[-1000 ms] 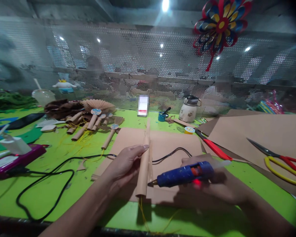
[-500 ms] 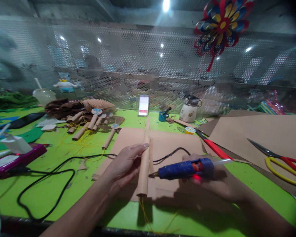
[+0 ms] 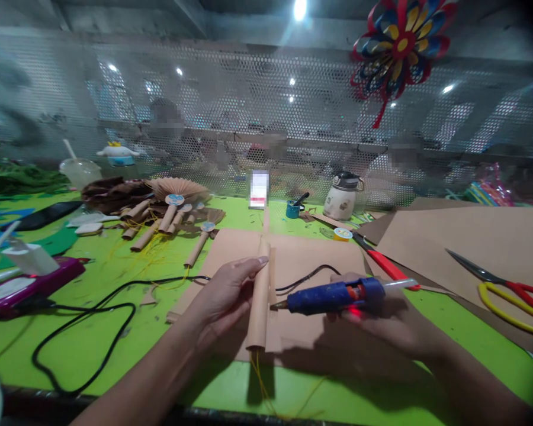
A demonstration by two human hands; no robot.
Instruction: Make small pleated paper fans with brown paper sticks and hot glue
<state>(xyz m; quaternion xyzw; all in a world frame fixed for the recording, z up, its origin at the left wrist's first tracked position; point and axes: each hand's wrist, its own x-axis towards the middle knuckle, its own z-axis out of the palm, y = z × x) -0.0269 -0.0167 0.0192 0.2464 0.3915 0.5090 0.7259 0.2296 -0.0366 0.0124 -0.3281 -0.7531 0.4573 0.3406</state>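
My left hand (image 3: 231, 290) is closed around a rolled brown paper tube (image 3: 259, 310), its thumb pressed on the upper part. Yellow strings (image 3: 258, 376) hang out of the tube's near end, and a loose paper flap (image 3: 273, 331) stands out along its right side. In my right hand (image 3: 382, 319) is a blue hot glue gun (image 3: 328, 300), with a clear glue stick at its back and a red light glowing. The nozzle points left at the flap, close beside the tube; whether it touches, I cannot tell. Beneath both lies a brown paper sheet (image 3: 320, 251).
Paper fans with tube handles (image 3: 177, 195) lie in a pile at left. A black cord (image 3: 128, 307) loops from a purple power strip (image 3: 39, 290). Scissors with red and yellow handles (image 3: 506, 290) rest at right. A white flask (image 3: 341, 198) stands behind.
The glue gun's nozzle has moved slightly up along the tube's right edge, away from me. My left hand and the tube have hardly moved.
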